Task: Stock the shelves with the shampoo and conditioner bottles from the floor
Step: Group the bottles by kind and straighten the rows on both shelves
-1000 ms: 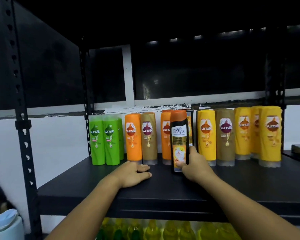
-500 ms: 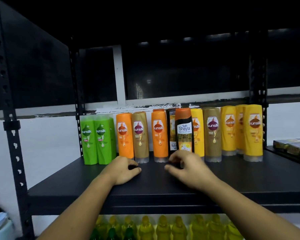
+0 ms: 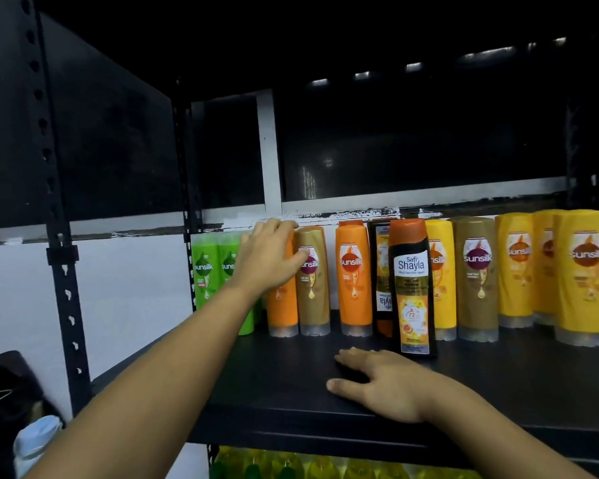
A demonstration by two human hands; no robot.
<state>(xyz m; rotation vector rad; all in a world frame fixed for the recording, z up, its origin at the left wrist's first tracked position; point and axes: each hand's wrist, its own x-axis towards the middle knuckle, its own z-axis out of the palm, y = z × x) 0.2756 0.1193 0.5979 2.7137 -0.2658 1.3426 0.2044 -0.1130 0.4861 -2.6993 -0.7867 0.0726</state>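
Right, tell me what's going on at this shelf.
A person is stocking the black shelf. Their left hand is laid over the leftmost orange bottle; a grip can't be confirmed. Their right hand rests flat on the shelf, in front of the black Safi Shayla bottle, which stands upright.

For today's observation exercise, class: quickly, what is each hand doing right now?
Left hand: over the leftmost orange bottle; grip cannot be told.
Right hand: open, flat on the shelf.
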